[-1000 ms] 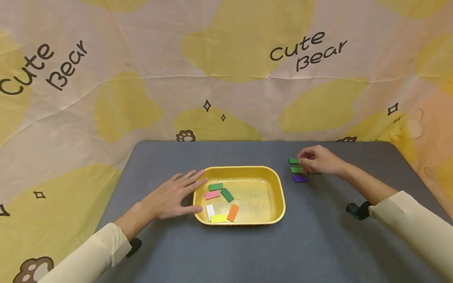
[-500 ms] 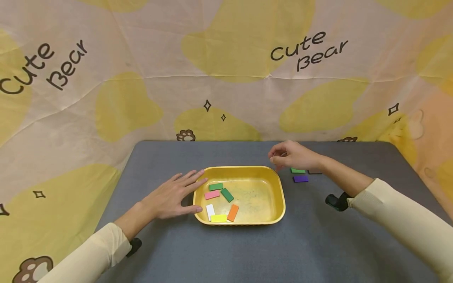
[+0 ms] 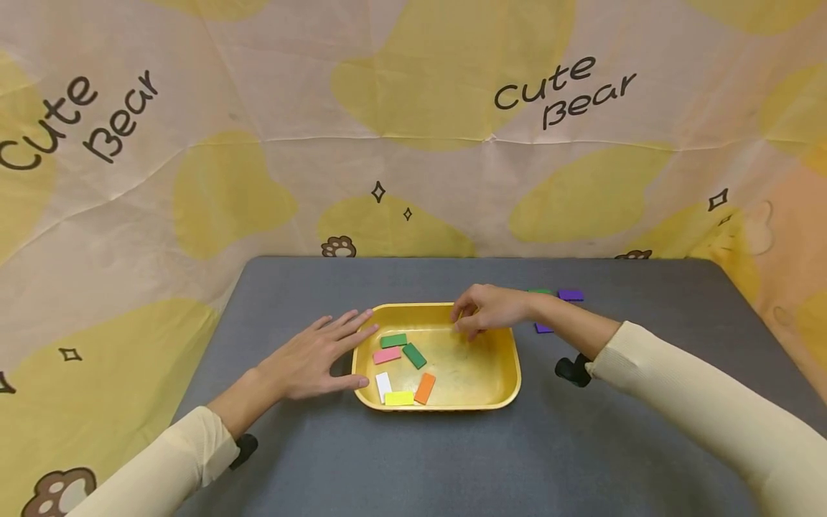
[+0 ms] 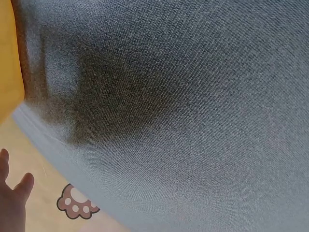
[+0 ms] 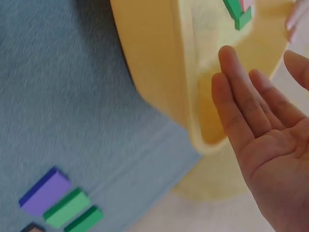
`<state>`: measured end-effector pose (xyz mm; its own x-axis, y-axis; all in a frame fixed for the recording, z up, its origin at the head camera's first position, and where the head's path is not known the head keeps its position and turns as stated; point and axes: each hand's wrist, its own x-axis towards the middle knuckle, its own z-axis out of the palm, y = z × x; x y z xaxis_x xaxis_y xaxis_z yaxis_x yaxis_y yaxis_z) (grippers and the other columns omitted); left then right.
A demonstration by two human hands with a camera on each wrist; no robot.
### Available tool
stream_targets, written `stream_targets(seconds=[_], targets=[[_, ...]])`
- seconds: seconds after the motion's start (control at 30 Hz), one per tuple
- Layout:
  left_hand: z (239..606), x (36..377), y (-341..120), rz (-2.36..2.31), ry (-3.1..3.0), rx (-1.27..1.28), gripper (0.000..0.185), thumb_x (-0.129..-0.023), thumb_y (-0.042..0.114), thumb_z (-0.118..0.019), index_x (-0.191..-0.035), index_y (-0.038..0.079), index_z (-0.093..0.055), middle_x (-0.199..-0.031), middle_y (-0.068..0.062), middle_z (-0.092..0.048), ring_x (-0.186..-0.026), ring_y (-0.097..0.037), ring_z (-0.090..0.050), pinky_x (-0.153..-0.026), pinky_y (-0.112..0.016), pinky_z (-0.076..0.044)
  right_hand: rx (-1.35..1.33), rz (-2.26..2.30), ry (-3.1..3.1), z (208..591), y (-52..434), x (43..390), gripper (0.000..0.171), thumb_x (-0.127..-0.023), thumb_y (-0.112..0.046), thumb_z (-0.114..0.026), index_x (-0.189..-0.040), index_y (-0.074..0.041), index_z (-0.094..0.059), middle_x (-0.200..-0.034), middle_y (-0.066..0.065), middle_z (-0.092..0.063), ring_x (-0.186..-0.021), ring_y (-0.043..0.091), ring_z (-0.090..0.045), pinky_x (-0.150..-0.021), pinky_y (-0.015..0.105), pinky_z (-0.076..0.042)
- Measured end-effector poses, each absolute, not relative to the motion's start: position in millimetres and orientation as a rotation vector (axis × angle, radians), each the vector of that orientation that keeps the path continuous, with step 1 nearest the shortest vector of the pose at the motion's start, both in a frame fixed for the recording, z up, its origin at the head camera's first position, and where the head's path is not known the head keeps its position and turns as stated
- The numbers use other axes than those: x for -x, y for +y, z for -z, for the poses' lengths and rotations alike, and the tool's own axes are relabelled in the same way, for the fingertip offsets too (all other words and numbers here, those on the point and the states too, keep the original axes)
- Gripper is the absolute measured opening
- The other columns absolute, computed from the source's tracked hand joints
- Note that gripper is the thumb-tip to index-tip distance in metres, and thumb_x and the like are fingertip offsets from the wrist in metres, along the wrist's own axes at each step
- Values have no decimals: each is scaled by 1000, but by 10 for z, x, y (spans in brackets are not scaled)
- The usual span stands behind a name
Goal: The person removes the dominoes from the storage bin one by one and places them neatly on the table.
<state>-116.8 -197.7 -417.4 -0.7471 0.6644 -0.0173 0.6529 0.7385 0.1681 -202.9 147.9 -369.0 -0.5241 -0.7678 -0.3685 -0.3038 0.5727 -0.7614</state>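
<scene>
Yellow tray (image 3: 510,373): right hand (image 3: 487,310) hovering above, fingers loose; left hand (image 3: 310,359) flat, fingers spread.

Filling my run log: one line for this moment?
left hand: flat, touching yellow tray | right hand: over tray, contents hidden | purple block: on table

Tray (image 3: 452,407) is a shallow yellow one with rounded corners, sitting flat around the middle of the table, long side facing the near edge. Six flat little blocks are lying in its left half: a green one (image 3: 393,340), pink (image 3: 387,355) and dark green (image 3: 414,356) toward the far side, then white (image 3: 384,386), yellow (image 3: 399,398) and orange (image 3: 424,388) by the near rim. The right half is bare. More blocks lie on the table right of the tray, toward the far edge: a purple one (image 3: 571,295), plus another purple (image 3: 543,328) and a green sliver (image 3: 539,291), both mostly hidden.
</scene>
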Motion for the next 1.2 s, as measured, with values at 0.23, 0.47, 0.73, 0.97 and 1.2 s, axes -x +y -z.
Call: stream_targets(seconds=[0.23, 0.47, 0.73, 0.97, 1.2], targets=[[4158, 1188, -1972, -215, 2855, -1078, 88, -90, 73, -48, -159, 22, -27, -165, 3, -17, -150, -25, -21, -115, -59, -25, 878, 731, 1987, 3784, 1299, 1996, 32, -98, -16, -60, -118, 8, -64, -106, 18, -73, -93, 30, -72, -88, 43, -55], [4162, 1186, -1960, -215, 2859, -1068, 88, -90, 73, -48, -159, 22, -28, -165, 3, -19, -150, -26, -23, -114, -60, -26, 863, 598, 1960, 3817, 1144, 1966, 30, -96, -20, -63, -118, 1, -68, -103, 10, -74, -88, 18, -68, -83, 26, -52], [4172, 1185, -1962, -212, 2856, -1063, 87, -90, 72, -49, -159, 24, -26, -165, 5, -17, -150, -25, -22, -115, -59, -25, 773, 584, 1928, 3848, 967, 1917, 33, -94, -20, -66, -121, -2, -65, -102, 8, -74, -90, 17, -68, -88, 27, -51], [4177, 1190, -1967, -210, 2854, -1083, 87, -90, 74, -47, -159, 24, -26, -165, 5, -16, -150, -24, -22, -114, -60, -25, 730, 614, 1921, 3830, 914, 1875, 18, -93, -19, -68, -103, -4, -68, -95, 9, -72, -83, 16, -67, -82, 28, -51], [4179, 1177, -1982, -207, 2861, -1094, 88, -90, 75, -45, -159, 24, -26, -165, 5, -17, -150, -25, -22, -114, -59, -26, 688, 663, 1880, 3839, 855, 1849, 17, -93, -18, -68, -102, -4, -67, -93, 10, -71, -88, 22, -70, -85, 29, -53]])
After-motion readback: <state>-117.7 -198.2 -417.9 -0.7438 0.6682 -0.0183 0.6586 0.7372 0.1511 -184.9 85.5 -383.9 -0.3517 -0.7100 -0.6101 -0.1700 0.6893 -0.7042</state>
